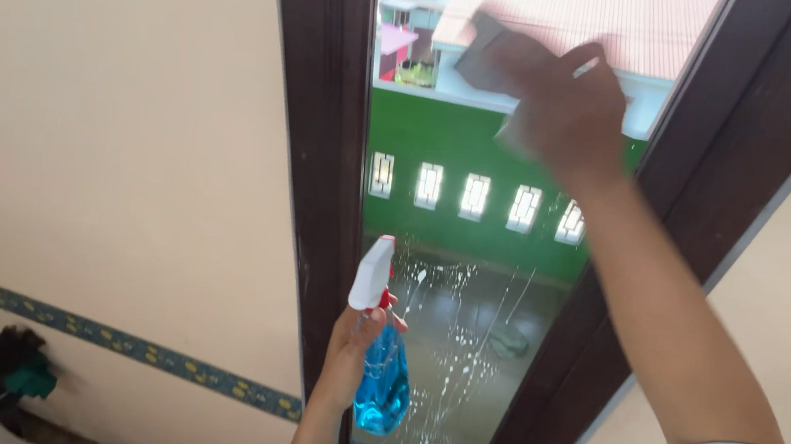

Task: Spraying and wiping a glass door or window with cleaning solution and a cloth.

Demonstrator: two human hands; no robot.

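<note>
The left hand (357,331) grips a spray bottle (378,367) of clear blue liquid with a white-and-red trigger head, low before the droplet-streaked window pane (465,308). Higher up, the right hand (565,103) presses a grey cloth (491,56) flat against the glass.

Right hand (565,98): upper middle of the frame, pressing a grey cloth (487,57) flat to the window glass (481,153).
Left hand (356,335): lower middle, gripping a blue spray bottle (380,367) (white nozzle).
Glass: white droplets low down.
</note>
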